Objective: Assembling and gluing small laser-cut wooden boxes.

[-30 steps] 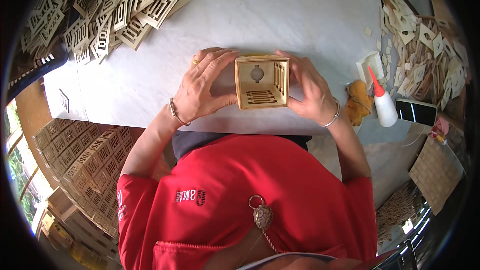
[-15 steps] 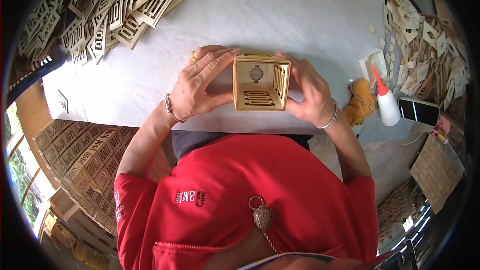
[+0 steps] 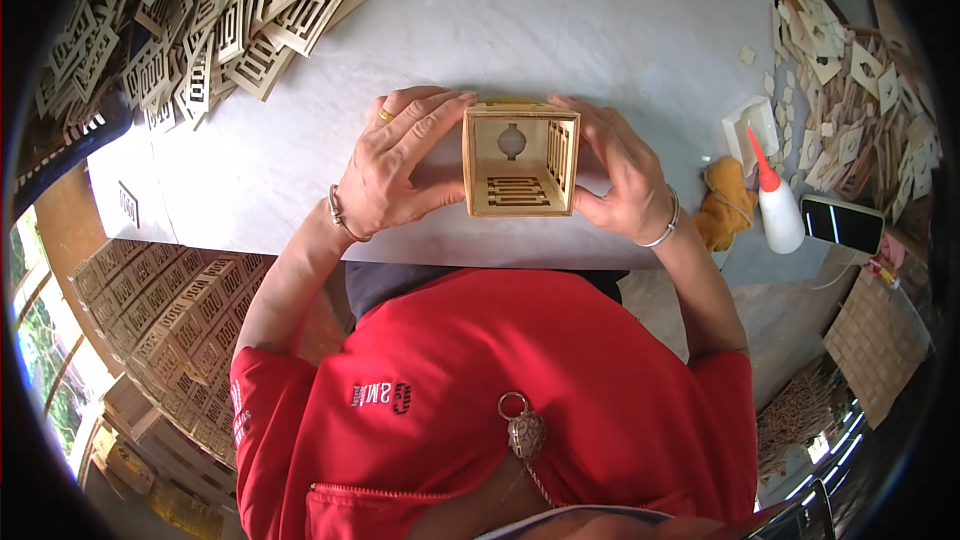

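Between my two hands sits a small wooden box, its open side facing up toward me. Slots are cut through its right and near walls, and a rounded cutout shows in the inner panel. My left hand presses the box's left side, fingertips at the far corner and thumb near the lower left edge. On the opposite side my right hand grips the right wall, fingers along the far corner and thumb by the near corner. The box's underside is hidden.
Slotted wooden panels lie heaped at the far left. To the right are a white glue bottle with a red nozzle, an orange cloth, a white tray, a phone and wood pieces. Stacked boxes stand lower left.
The box and both hands have shifted very slightly in the picture. My grip on the box stays the same.
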Action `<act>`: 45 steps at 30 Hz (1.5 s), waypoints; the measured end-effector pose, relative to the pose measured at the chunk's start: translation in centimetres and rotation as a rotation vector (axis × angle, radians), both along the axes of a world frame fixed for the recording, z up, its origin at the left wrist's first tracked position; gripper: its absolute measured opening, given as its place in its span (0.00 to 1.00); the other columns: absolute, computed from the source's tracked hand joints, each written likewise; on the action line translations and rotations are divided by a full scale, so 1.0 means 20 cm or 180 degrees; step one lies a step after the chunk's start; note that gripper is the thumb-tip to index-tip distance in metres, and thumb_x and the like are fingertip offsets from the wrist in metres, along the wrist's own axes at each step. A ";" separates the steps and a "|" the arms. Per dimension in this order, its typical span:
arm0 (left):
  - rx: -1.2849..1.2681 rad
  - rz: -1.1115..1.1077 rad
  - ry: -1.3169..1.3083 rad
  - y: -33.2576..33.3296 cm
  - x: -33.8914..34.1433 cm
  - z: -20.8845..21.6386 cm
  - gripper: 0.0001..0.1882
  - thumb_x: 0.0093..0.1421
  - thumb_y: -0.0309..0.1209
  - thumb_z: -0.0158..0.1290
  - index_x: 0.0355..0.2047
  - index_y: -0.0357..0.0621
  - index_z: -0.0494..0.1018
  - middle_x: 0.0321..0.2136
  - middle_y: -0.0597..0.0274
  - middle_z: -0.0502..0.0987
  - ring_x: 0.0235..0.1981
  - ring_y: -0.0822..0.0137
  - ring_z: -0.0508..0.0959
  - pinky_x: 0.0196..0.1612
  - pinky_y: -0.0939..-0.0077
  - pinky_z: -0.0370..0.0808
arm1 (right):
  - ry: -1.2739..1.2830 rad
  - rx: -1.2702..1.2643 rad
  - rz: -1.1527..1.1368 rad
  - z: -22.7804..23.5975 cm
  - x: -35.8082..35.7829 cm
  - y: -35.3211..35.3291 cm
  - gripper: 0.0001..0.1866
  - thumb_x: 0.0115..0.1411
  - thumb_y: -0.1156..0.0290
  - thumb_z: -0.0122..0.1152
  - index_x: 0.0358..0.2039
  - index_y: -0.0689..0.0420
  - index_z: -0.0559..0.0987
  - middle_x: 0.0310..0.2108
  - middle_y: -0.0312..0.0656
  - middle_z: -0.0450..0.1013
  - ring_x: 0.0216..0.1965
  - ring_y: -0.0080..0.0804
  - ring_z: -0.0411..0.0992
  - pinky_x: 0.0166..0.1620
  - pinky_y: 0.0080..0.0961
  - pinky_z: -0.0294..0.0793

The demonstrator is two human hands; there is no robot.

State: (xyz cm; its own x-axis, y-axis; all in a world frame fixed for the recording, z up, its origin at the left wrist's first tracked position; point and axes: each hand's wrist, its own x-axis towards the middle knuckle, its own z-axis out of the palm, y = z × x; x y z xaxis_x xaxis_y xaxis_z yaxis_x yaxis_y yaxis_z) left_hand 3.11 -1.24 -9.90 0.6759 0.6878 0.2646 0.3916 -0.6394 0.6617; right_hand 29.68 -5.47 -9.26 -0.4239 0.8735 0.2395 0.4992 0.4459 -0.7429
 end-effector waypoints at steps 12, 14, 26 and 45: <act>-0.0174 0.0386 -0.0398 -0.09 -0.03 0.14 0.46 0.40 0.45 0.65 0.57 0.38 0.60 0.58 0.44 0.59 0.53 0.47 0.66 0.55 0.58 0.65 | -0.0045 -0.0387 -0.0007 0.03 -0.03 0.01 0.41 0.41 0.74 0.72 0.57 0.61 0.63 0.50 0.50 0.66 0.48 0.46 0.68 0.48 0.32 0.72; -0.0110 0.0494 -0.0644 -0.17 0.02 0.18 0.45 0.36 0.37 0.68 0.56 0.42 0.63 0.58 0.42 0.59 0.58 0.45 0.62 0.55 0.54 0.65 | 0.0223 -0.0876 -0.0023 0.05 -0.04 -0.02 0.41 0.45 0.75 0.70 0.59 0.60 0.60 0.52 0.49 0.64 0.51 0.43 0.67 0.52 0.31 0.68; 0.0638 0.2570 -0.1046 -0.66 -0.40 0.38 0.11 0.44 0.20 0.63 0.21 0.41 0.69 0.54 0.48 0.63 0.48 0.58 0.72 0.45 0.69 0.75 | 0.0175 -0.0831 0.0226 0.07 0.10 -0.01 0.38 0.52 0.62 0.65 0.60 0.62 0.59 0.58 0.47 0.60 0.48 0.41 0.67 0.47 0.34 0.69; 0.1139 0.5782 -0.0062 -1.70 -1.84 0.58 0.09 0.50 0.24 0.60 0.31 0.34 0.75 0.51 0.55 0.66 0.42 0.68 0.75 0.41 0.78 0.75 | -0.0629 -0.0622 0.0692 0.20 -0.16 -0.08 0.34 0.52 0.68 0.64 0.59 0.58 0.62 0.52 0.47 0.66 0.40 0.36 0.69 0.42 0.30 0.70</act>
State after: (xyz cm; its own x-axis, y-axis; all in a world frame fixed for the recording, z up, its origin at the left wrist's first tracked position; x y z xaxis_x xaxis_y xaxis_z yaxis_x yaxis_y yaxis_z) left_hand -33.67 -35.30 1.73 -0.7438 0.3923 0.5412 0.6681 0.4135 0.6185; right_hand 26.51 -7.06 -5.25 -0.6264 0.7790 -0.0285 0.5508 0.4165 -0.7233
